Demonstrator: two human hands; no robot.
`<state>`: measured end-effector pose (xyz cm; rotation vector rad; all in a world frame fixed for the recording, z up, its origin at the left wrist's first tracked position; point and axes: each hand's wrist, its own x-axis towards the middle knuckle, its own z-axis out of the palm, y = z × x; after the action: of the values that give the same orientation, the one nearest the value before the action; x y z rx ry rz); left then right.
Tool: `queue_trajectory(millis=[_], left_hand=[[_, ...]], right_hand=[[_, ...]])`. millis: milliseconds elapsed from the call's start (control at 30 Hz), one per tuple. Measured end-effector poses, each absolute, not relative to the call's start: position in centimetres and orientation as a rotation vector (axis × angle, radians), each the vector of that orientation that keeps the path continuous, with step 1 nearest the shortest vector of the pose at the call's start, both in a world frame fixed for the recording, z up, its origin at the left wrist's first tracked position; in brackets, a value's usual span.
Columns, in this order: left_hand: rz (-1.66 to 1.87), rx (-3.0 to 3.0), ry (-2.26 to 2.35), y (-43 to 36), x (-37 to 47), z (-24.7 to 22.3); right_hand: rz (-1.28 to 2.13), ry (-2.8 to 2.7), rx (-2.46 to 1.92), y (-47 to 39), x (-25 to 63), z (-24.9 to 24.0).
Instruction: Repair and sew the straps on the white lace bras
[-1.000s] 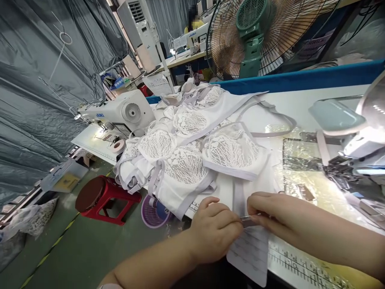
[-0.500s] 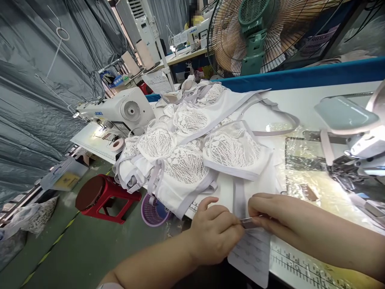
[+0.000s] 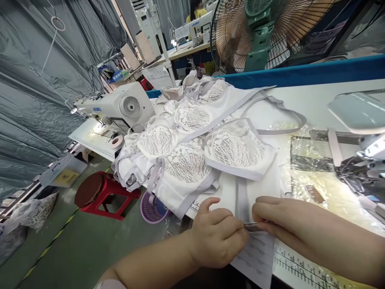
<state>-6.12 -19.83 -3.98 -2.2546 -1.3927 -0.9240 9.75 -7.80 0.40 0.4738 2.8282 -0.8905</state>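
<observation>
My left hand (image 3: 221,235) is closed at the table's front edge, its index finger curled up and the other fingers wrapped in. My right hand (image 3: 267,212) pinches just to the right of it. Between them stretches a narrow grey strip (image 3: 252,227), gripped by both; whether it is folded elastic or something else I cannot make out. Behind it runs a wider grey band (image 3: 242,198) on white fabric. Under the hands a white sheet (image 3: 255,259) with rows of faint marks hangs over the edge. A white lace bra (image 3: 236,148) lies just beyond them.
More lace bras (image 3: 186,160) are heaped at the left of the table. A sewing machine (image 3: 375,152) stands at right, another (image 3: 120,106) at left. A fan (image 3: 258,44) is behind. On the floor are a red stool (image 3: 105,196) and a purple basket (image 3: 153,208).
The view has shifted slightly, and both hands appear a little farther right and lower. Their grip on the grey strip looks the same.
</observation>
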Motion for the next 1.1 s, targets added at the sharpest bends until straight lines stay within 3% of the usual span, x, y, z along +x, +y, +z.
queue_trajectory(millis=[333,700,1100], left_hand=[[-0.885,-2.27,-1.372,-19.8,-6.0,-4.0],[-0.872,-2.305,-1.385,-20.0,-6.2,-4.5],[-0.968,-2.275,-1.361,-19.7,-6.0,-3.9]], right_hand=[[-0.424,3.14,0.383,-8.8,10.0,-0.1],[-0.684,2.975,0.514,-8.5,9.8,1.2],[-0.573,2.715,0.532,-8.6,8.9,2.0]])
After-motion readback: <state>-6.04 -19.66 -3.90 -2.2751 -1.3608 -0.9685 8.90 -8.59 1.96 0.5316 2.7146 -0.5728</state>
